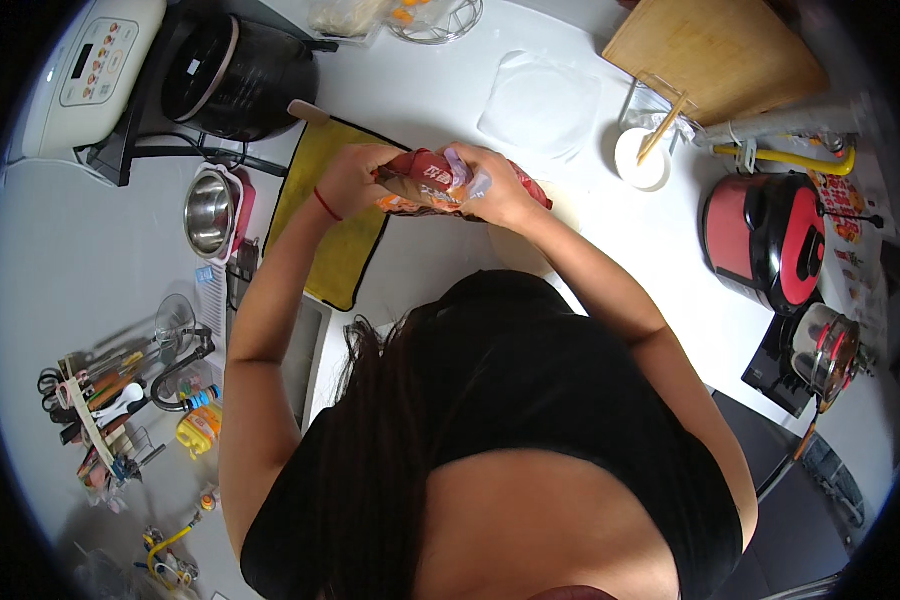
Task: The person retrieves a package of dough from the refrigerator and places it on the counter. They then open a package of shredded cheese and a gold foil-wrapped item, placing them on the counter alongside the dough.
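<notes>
Between my two hands is a red printed plastic food bag, held above the white counter. My left hand, with a red string on its wrist, grips the bag's left end. On the other side, my right hand is closed on the bag near its crumpled, lighter-coloured part. A yellow cloth with dark edging lies on the counter under and beside my left hand. Below my right forearm a pale round thing is partly hidden. Beyond the hands lies a clear, thin plastic sheet. What the bag contains is hidden.
A white bowl with wooden chopsticks stands right, near a wooden cutting board and a red electric cooker. To the left are a black cooker, a steel bowl and a utensil rack.
</notes>
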`<state>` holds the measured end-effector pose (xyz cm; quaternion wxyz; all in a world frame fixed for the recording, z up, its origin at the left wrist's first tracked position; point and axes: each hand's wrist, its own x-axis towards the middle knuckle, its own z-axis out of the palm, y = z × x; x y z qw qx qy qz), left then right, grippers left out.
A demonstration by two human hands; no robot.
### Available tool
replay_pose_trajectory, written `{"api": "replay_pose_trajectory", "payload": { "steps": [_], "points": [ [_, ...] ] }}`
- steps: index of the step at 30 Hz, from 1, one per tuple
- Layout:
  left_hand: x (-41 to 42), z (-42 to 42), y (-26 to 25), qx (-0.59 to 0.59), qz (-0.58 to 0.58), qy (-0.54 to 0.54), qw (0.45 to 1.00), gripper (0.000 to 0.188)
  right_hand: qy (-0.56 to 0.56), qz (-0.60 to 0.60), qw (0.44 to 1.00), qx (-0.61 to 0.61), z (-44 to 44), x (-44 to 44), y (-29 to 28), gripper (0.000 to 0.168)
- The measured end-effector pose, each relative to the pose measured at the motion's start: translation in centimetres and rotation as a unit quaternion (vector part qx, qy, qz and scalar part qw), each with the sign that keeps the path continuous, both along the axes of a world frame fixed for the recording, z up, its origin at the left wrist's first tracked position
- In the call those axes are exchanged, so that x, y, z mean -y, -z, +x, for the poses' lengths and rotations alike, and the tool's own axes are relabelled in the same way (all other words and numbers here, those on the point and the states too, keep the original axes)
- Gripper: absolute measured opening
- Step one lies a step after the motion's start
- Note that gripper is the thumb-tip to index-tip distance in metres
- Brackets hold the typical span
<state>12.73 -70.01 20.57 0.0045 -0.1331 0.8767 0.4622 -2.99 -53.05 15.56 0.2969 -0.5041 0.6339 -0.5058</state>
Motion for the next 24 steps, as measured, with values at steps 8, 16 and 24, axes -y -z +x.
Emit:
{"api": "replay_pose_trajectory", "payload": {
  "steps": [8,16,24],
  "points": [
    [1.2,-1.8,-2.0,-0.002,-0.187,0.076,0.979,0.06,0.02,0.0,0.995,0.102,0.8,3.2,4.7,0.034],
    [7.2,-8.5,1.8,0.041,-0.153,0.142,0.977,0.064,0.066,-0.072,0.959,0.267,-2.3,4.4,7.7,0.056],
    [9.6,-18.8,6.4,0.1,-0.086,0.154,0.979,0.054,0.158,0.016,0.837,0.523,-6.2,3.4,9.6,0.044]
  ]
}}
